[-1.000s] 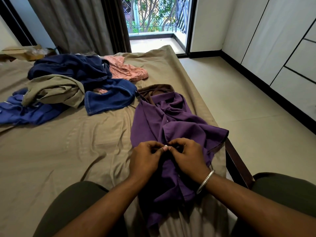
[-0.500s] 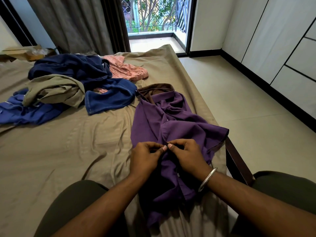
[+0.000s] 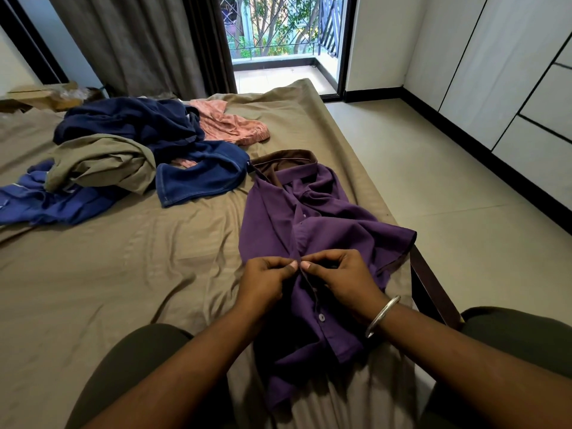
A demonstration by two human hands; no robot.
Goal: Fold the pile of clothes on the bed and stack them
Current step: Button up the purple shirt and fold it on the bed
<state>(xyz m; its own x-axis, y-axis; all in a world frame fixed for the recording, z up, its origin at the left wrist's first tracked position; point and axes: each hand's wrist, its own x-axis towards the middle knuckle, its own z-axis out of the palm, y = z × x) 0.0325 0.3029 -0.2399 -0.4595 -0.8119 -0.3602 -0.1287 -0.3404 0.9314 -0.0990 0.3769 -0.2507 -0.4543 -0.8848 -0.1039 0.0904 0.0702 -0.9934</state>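
The purple shirt lies on the bed, near its right edge, with the collar away from the person. Both hands meet on its button strip. The left hand pinches the left edge of the strip with curled fingers, and the right hand pinches the right edge, thumbs almost touching. 1 button shows just below the hands. The pile of clothes lies well apart, at the far left.
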